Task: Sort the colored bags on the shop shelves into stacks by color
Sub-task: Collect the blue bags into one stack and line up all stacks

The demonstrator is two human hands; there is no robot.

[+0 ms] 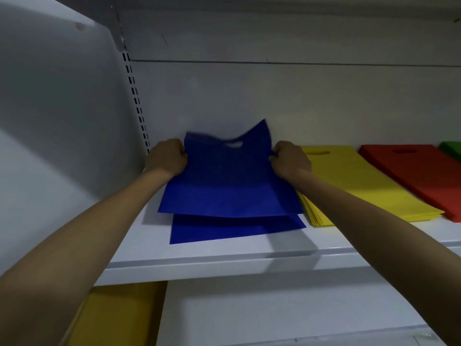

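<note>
You are adding to the blue stack: your left hand (166,158) and right hand (290,159) pinch the blue bag's (224,178) side edges between them, so next lower it squarely onto the blue bag below (234,229) your grip.

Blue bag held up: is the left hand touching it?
Touching. The head view shows the left hand curled round the left edge of the held blue bag, with no gap; the right hand grips the opposite edge.
</note>
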